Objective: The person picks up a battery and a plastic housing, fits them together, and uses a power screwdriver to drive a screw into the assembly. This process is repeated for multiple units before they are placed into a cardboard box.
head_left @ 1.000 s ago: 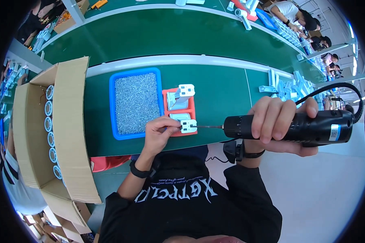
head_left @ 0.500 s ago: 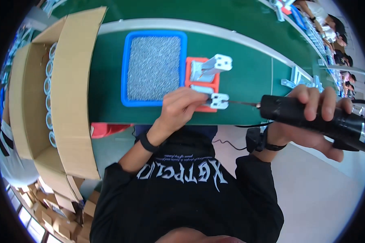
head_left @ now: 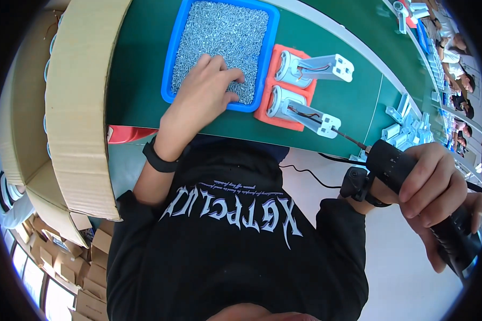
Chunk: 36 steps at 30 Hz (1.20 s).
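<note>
My left hand (head_left: 201,96) is over the blue tray (head_left: 168,69) of small silvery screws (head_left: 225,32), fingertips at the screws, thumb and index finger apart. My right hand (head_left: 434,187) grips a black electric screwdriver (head_left: 388,163). Its long thin bit points left and its tip meets the slotted end plate of the nearer white housing (head_left: 290,102). That housing lies in a red-orange holder (head_left: 281,122), its arm sticking out to the right with red and black wires inside. A second white housing (head_left: 294,68) sits in the holder's farther pocket.
A tall open cardboard box (head_left: 83,107) stands at the left, with a red bin (head_left: 128,134) beside it under the table edge. More white parts (head_left: 412,131) lie on the green table (head_left: 353,101) at the right. Several people sit along the far right.
My left hand has left the nearer housing's end plate and moved left to the screws. The screwdriver has tilted, its rear end lower. The whole view has shifted.
</note>
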{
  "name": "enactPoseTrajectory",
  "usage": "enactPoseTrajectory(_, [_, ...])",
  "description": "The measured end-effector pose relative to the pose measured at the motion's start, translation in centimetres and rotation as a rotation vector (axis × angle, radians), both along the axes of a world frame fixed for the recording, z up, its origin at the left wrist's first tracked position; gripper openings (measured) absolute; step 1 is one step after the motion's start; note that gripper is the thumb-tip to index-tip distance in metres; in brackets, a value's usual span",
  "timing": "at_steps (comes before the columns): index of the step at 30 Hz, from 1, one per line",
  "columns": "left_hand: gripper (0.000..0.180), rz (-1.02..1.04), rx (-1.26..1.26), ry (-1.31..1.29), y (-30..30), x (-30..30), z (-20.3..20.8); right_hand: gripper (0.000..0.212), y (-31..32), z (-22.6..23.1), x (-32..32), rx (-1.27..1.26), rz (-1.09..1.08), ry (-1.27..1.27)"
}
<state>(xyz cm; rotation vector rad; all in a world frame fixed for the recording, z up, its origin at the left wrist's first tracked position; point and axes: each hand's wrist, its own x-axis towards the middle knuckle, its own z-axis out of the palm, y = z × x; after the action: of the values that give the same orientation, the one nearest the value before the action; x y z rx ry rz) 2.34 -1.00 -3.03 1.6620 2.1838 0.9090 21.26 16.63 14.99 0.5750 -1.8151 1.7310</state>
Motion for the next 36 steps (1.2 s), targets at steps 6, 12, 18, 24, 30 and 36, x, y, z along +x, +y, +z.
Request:
enactPoseTrajectory(6, [0.005,0.005,-0.007,-0.039,0.3,-0.4,-0.3,0.073,-0.2,-0.6,-0.5,0.033,0.031,-0.030])
enactPoseTrajectory(12, [0.006,0.088,0.053,-0.222,0.4,-0.2,0.2,0.071,-0.2,-0.7,-0.2,0.067,0.039,-0.051])
enactPoseTrajectory(18, [0.006,0.076,0.212,-0.311,0.8,1.2,0.3,0.070,-0.4,-0.9,0.0,0.067,0.033,-0.071])
enactPoseTrajectory(24, [0.012,-0.043,0.322,-0.513,1.4,3.5,0.8,0.069,-0.8,-1.0,-0.1,0.052,-0.052,-0.040])
enactPoseTrajectory(30, [0.018,-0.033,0.464,-0.587,2.8,5.8,-0.2,0.069,-0.1,-1.3,0.0,0.064,0.002,-0.072])
enactPoseTrajectory(36, [0.020,-0.037,0.411,-0.722,3.0,6.4,-1.5,0.054,0.7,-2.0,-0.3,-0.047,0.039,-0.048])
